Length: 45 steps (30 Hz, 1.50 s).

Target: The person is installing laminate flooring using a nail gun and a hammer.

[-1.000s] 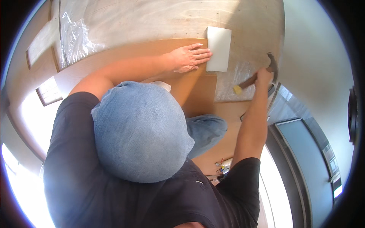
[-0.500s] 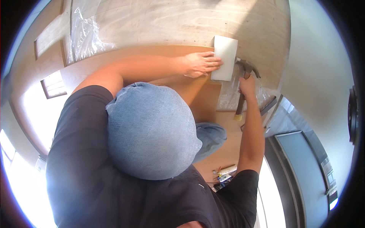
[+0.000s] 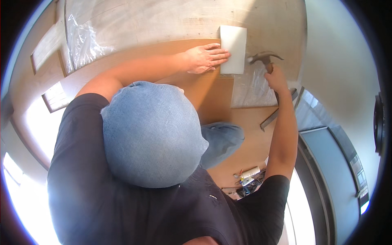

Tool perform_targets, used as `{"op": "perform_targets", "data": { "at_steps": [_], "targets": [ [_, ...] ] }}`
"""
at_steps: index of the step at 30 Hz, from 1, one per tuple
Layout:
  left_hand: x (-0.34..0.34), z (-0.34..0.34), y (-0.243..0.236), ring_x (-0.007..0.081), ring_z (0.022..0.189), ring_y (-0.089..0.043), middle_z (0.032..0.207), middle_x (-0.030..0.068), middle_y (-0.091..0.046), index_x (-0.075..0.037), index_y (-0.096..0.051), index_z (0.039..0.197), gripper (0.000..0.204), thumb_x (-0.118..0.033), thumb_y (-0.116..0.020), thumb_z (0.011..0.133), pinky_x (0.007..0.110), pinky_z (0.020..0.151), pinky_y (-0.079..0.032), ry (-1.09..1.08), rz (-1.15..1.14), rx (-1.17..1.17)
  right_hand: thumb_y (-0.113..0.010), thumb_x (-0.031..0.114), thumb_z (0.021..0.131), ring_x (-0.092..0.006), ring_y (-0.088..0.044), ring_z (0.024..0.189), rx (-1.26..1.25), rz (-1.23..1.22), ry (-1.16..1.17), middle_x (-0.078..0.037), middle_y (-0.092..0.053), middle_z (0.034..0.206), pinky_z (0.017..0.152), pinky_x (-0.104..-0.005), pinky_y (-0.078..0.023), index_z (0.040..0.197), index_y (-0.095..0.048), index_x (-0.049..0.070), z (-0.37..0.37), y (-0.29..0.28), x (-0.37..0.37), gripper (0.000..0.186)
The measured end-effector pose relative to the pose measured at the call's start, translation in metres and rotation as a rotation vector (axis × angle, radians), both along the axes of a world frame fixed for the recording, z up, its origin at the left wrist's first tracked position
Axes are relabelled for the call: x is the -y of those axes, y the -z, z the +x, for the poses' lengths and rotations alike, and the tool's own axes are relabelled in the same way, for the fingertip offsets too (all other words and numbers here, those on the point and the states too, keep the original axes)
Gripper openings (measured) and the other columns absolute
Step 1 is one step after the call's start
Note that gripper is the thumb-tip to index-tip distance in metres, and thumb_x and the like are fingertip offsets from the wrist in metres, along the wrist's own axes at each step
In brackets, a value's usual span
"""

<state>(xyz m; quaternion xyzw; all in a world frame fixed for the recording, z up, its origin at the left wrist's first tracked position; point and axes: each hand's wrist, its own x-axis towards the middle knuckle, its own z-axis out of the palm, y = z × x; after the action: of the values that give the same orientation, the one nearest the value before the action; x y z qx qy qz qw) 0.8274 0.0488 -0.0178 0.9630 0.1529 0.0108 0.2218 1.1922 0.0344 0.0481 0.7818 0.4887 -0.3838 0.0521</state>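
My left hand [image 3: 207, 58] lies flat with its fingers stretched out, palm down on a wood-toned floor plank [image 3: 215, 92]. Its fingertips reach the left edge of a white rectangular block [image 3: 234, 50], which sits against the plank's right end. In my right hand [image 3: 278, 79] is a claw hammer [image 3: 264, 58], gripped round the handle just below the head. The striking face points left at the block, with a small gap between them. My forearm and hand hide most of the handle.
Clear plastic sheeting [image 3: 255, 89] lies right of the plank, over the bare plywood [image 3: 171, 22]. A dark bent metal bar [image 3: 270, 119] rests below my right hand. Several tubes and tools [image 3: 249, 176] are by my right elbow. A grey-framed door [image 3: 332, 163] stands at the right.
The hammer has swung right, away from the white block's edge, where its head was touching or nearly touching. My left hand keeps its place at the block. The whole view has shifted slightly.
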Motion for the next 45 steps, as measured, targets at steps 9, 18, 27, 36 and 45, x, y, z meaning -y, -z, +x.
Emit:
{"op": "perform_targets", "data": {
  "at_steps": [9,18,27,36,45],
  "targets": [
    [-0.001,-0.003,0.000,0.0173,0.156,-0.012,0.168,0.0069,-0.019,-0.005,-0.031,0.157,0.058,-0.035,-0.036,0.107,0.042,0.128,-0.008,-0.028,0.033,0.015,-0.061,0.015,0.084,-0.0240,-0.062,0.056,-0.205,0.049,0.131,-0.012,-0.062,0.071,0.046,-0.0381,-0.050,0.104,-0.061,-0.004,-0.008,0.012,0.006,0.028],
    [0.006,-0.012,0.018,0.0219,0.154,-0.020,0.165,0.0094,-0.028,-0.008,-0.036,0.154,0.060,-0.041,-0.040,0.104,0.045,0.127,-0.013,-0.049,0.088,0.219,-0.058,0.011,0.083,-0.0245,-0.059,0.056,-0.321,0.302,0.756,-0.009,-0.056,0.064,0.049,-0.0404,-0.045,0.079,-0.057,0.001,0.008,0.026,-0.001,0.011],
    [0.007,-0.019,0.018,0.0214,0.154,-0.021,0.165,0.0094,-0.029,-0.007,-0.038,0.154,0.061,-0.041,-0.042,0.103,0.044,0.127,-0.010,-0.062,0.069,0.154,-0.058,0.015,0.084,-0.0239,-0.058,0.052,-0.016,0.296,0.434,-0.014,-0.063,0.079,0.049,-0.0373,-0.048,0.107,-0.059,0.001,0.010,0.040,-0.012,0.027],
    [0.006,-0.026,0.014,0.0215,0.155,-0.018,0.167,0.0094,-0.024,-0.005,-0.032,0.156,0.062,-0.040,-0.038,0.105,0.044,0.127,-0.010,0.015,0.147,0.079,-0.060,0.015,0.084,-0.0192,-0.059,0.057,-0.091,0.099,-0.116,-0.012,-0.057,0.068,0.052,-0.0361,-0.051,0.107,-0.057,-0.003,0.019,0.028,-0.001,0.030],
    [0.007,-0.030,0.015,0.0209,0.155,-0.017,0.167,0.0085,-0.024,-0.007,-0.033,0.156,0.061,-0.039,-0.038,0.105,0.045,0.127,-0.010,0.013,0.135,0.064,-0.057,0.011,0.085,-0.0184,-0.052,0.046,-0.144,-0.078,-0.052,-0.010,-0.054,0.071,0.043,-0.0372,-0.049,0.113,-0.055,-0.004,0.045,0.054,-0.003,0.031]
  ]
}}
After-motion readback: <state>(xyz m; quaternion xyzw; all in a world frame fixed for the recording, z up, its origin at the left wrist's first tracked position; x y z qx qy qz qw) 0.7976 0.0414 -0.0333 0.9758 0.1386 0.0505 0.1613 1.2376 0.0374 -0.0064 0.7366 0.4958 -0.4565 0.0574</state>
